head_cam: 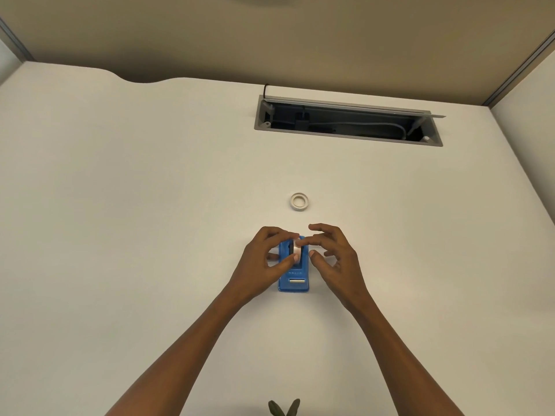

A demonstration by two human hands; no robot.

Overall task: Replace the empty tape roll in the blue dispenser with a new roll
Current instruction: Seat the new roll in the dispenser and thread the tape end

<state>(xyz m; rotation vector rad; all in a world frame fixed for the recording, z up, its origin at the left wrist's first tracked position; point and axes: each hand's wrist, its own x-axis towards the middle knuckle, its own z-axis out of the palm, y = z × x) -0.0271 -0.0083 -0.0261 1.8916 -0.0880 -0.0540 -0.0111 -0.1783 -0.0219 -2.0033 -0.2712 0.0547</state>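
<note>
The blue tape dispenser point(294, 277) lies on the white desk, its cutter end toward me. A white roll point(297, 250) stands on edge in the dispenser's well. My left hand point(267, 259) pinches this roll between thumb and fingers. My right hand point(333, 256) hovers at the dispenser's right side, fingers spread, its index fingertip touching the top of the roll. A second white tape roll point(299, 201) lies flat on the desk a short way beyond the dispenser.
A grey cable tray point(348, 139) with its lid open is set into the white desk point(150, 205) at the back right; cables lie inside. Plant leaves point(283, 408) poke up at the near edge. Partition walls border the desk.
</note>
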